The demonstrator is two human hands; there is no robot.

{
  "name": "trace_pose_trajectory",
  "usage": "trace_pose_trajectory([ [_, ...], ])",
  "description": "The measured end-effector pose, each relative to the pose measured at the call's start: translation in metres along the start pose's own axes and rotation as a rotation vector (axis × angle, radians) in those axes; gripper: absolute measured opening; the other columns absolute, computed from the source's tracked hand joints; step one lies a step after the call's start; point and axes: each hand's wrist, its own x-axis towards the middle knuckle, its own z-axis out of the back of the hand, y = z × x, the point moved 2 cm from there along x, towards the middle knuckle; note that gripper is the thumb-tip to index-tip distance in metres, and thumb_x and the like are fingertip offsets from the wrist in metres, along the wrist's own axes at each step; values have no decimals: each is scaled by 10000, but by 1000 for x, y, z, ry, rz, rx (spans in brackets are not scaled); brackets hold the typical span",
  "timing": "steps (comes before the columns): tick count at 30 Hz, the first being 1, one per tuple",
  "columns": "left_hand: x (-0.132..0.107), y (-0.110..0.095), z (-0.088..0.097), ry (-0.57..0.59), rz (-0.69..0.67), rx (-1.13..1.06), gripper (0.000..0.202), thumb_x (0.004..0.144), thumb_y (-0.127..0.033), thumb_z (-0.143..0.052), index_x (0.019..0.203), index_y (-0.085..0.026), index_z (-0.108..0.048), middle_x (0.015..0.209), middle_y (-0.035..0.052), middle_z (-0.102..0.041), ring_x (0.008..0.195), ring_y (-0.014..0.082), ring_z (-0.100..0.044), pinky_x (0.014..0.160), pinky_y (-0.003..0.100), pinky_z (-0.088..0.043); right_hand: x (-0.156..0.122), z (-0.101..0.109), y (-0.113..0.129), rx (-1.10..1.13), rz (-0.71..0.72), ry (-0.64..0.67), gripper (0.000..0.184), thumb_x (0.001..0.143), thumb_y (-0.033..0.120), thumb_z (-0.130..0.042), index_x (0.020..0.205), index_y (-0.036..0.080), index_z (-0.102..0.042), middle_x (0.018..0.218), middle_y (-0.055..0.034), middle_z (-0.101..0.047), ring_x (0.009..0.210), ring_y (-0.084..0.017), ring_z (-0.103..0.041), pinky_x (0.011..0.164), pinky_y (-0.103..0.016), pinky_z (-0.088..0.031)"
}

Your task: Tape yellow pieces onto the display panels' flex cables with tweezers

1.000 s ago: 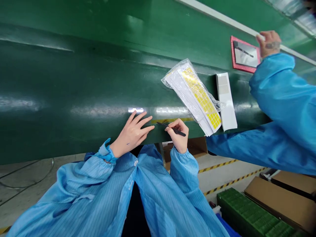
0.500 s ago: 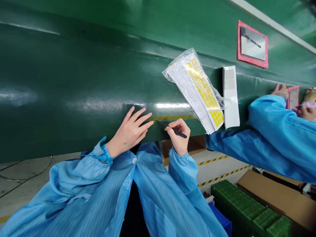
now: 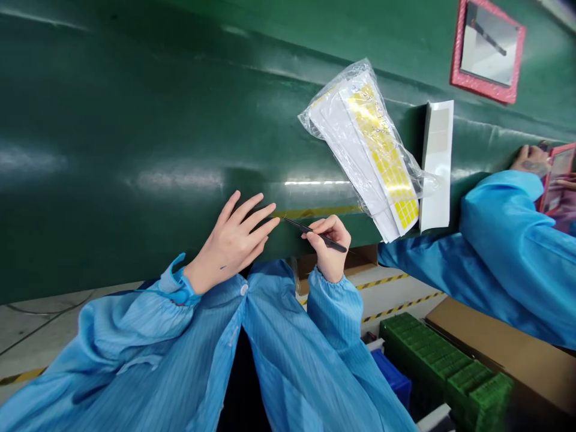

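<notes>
Right hand (image 3: 331, 259) is pinching a slim black pointed tool (image 3: 335, 244), presumably for control, beside fingertips (image 3: 273, 224) of the splayed left hand (image 3: 231, 246)

Co-worker's hand (image 3: 531, 161) moved across to second pink-framed panel (image 3: 560, 163)

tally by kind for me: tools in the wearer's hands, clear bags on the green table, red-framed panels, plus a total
Black tool, in the right hand: 1
Clear bag: 1
Red-framed panels: 2, one cut off by the picture's edge
Total: 4
</notes>
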Motion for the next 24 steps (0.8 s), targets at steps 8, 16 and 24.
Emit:
trace_pose_trajectory([
  [8,1,0,0,12,23,-30,365,952,-121,-540,1309,-137,-613,1442,107,-551,1421,348,-395,1202,633,-270,-2,-1,1,-5,-6,-17,172,740,158,-736,723,204,-571,715,14,-640,625,-142,-622,577,-261,-463],
  [16,0,0,2,13,35,-51,402,924,-94,-558,1320,-161,-590,1431,109,-561,1425,336,-394,1209,628,-262,0,-1,4,-35,-78,-37,190,715,184,-724,696,208,-537,684,17,-630,599,-143,-603,559,-267,-455],
  [24,0,1,2,14,66,-99,473,907,-75,-566,1352,-235,-546,1446,75,-549,1440,316,-378,1216,630,-248,0,-1,3,-8,-104,-51,176,698,161,-685,682,208,-516,640,32,-609,551,-129,-577,507,-249,-420],
])
